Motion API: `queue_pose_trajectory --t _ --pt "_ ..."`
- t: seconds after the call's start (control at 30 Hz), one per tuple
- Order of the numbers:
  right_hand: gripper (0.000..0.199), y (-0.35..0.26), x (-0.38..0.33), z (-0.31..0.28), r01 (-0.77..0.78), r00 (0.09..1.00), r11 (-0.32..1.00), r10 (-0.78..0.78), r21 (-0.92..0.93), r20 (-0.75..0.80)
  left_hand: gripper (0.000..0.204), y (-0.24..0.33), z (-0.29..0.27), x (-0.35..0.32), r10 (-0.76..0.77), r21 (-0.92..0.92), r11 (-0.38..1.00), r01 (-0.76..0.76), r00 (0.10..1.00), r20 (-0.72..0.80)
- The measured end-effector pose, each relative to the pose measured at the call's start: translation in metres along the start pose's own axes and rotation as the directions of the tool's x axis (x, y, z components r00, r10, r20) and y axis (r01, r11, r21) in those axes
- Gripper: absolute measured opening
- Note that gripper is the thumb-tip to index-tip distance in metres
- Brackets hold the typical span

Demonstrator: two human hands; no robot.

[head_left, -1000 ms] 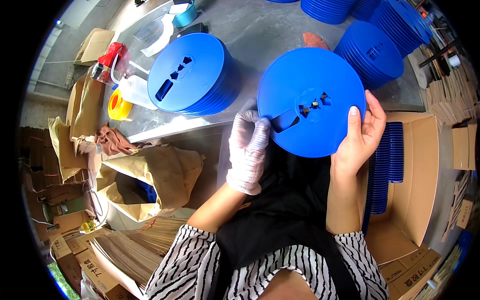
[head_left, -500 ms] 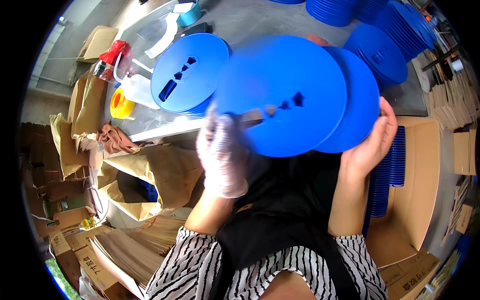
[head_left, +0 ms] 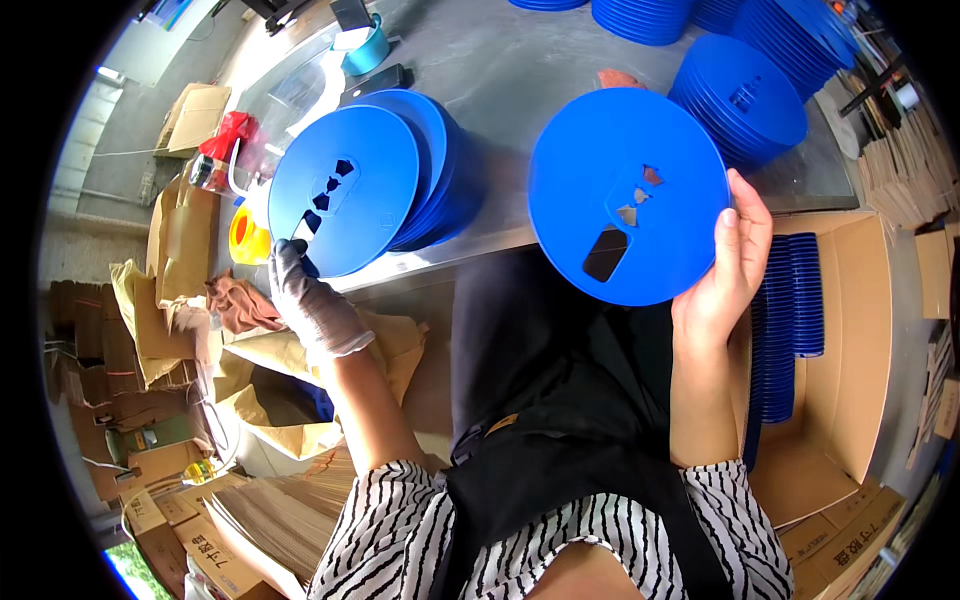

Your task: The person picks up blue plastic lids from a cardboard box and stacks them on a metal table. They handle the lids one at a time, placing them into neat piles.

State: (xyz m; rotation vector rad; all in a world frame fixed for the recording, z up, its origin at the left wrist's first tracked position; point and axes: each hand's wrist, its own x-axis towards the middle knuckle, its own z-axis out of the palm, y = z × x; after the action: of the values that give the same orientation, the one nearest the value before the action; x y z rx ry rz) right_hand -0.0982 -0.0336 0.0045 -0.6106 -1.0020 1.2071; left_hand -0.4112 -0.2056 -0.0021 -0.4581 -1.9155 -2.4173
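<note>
1. The left hand [head_left: 310, 305], gloved, is clamped on the lower left rim of one disc [head_left: 370, 200], its fingertips beside the disc's long slot
2. This disc is blue and round, with cutouts in a row through its middle; it is tilted, its face toward the wearer, near the left end of the bench [head_left: 510, 120]
3. Behind it, by the bench's near edge, stands a stack [head_left: 455, 190] of blue discs; the held disc overlaps it in view, and whether the two touch cannot be told
4. The right hand [head_left: 728, 265], bare, is clamped on the right rim of a second disc [head_left: 590, 170], thumb on the face and fingers behind
5. That second disc is held up in front of the bench's near edge, well apart from the first, its slot toward the lower left
6. Toward the bench's right edge stands another stack of blue discs, the right stack [head_left: 745, 120], with more piles [head_left: 640, 22] farther back
7. A red piece [head_left: 618, 78] lies just beyond the second disc
8. Near the bench's left edge are a yellow ring [head_left: 262, 243] and a red bag [head_left: 230, 135]
9. Beyond the bench's near edge, on the right, an open carton [head_left: 855, 330] holds rows of blue discs
</note>
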Motion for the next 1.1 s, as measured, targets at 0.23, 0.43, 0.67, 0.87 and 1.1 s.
queue_pose_trajectory --t 0.23,0.43,0.67,0.87,1.1 --pt "0.033 0.002 -0.001 0.001 0.065 0.996 0.992 -0.058 -0.105 0.063 0.048 0.005 0.019 -0.002 0.187 0.342 0.920 -0.191 0.981 0.046" --pt "0.033 0.002 -0.001 0.003 0.150 0.985 0.976 -0.135 -0.156 0.103 0.045 0.004 0.012 -0.010 0.734 0.611 0.362 -0.704 0.619 0.278" --pt "0.033 0.002 -0.001 0.006 0.310 0.950 0.920 -0.291 -0.239 0.111 0.024 0.019 0.042 -0.119 0.290 0.160 0.808 -0.567 0.620 0.729" --pt "0.033 -0.003 -0.006 0.013 0.327 0.945 0.913 -0.318 -0.243 0.076 0.066 0.030 0.089 -0.180 -0.051 -0.286 0.875 0.390 0.663 0.747" --pt "0.037 0.000 -0.019 0.010 0.320 0.947 0.900 -0.307 -0.295 0.091 0.042 0.034 0.094 -0.178 -0.261 -0.202 0.825 0.528 0.673 0.692"
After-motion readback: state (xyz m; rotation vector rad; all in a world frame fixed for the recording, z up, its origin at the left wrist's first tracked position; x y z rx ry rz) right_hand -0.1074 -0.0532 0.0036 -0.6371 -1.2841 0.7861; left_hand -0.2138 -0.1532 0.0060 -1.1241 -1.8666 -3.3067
